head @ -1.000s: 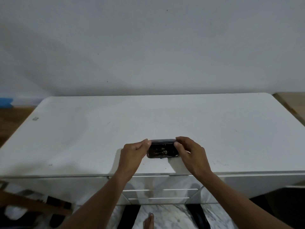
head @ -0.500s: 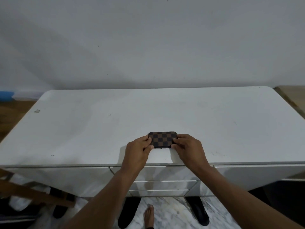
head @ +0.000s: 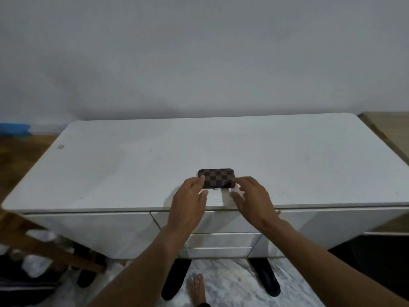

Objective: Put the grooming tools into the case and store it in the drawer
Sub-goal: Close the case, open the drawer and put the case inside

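Note:
The case (head: 218,176), small with a brown and black checker pattern, lies closed and flat on the white table (head: 132,169), near the middle of its front edge. My left hand (head: 189,200) pinches the case's left front corner between thumb and forefinger. My right hand (head: 252,200) hovers at the right front corner with its fingers spread and blurred. No grooming tools are visible outside the case. Below the table's front edge, between my forearms, are closed white drawers (head: 223,239).
A white wall stands behind the table. A wooden frame (head: 44,247) leans at the lower left beside white bundles. Black slippers (head: 269,278) and a bare foot (head: 197,289) are on the marble floor. A wooden surface (head: 389,125) adjoins the table's right end.
One second ago the case was open with its inside showing; its lid came down and it now lies closed. My right fingers have loosened and spread.

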